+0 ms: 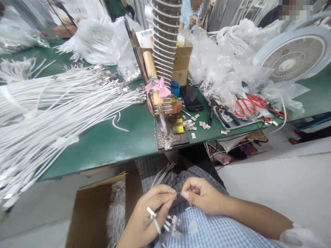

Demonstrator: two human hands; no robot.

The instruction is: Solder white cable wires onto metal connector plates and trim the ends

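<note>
Low in the head view, over my lap, my left hand point(152, 210) is closed on a white cable point(156, 222), its thumb and forefinger pinched together. Several metal connectors point(176, 225) on white cable ends hang below that palm. My right hand point(203, 195) is also closed, its thumb and forefinger pinching a fine wire point(178, 193) that spans the small gap between both hands. Tiny coloured strands show at the left fingertips, too small to make out clearly. Above my hands, a soldering iron point(161, 119) with a wooden handle points down at a dark plate point(184, 139) littered with solder bits.
White cables point(85, 100) cover the table's left side. A ringed hose point(167, 31) hangs before a cardboard box point(182, 62). Right of it are a black phone point(192, 98), cutters point(227, 115), red-handled scissors point(249, 103) and a fan point(292, 58). A carton point(89, 213) stands below left. Another person's hand point(191, 22) shows behind.
</note>
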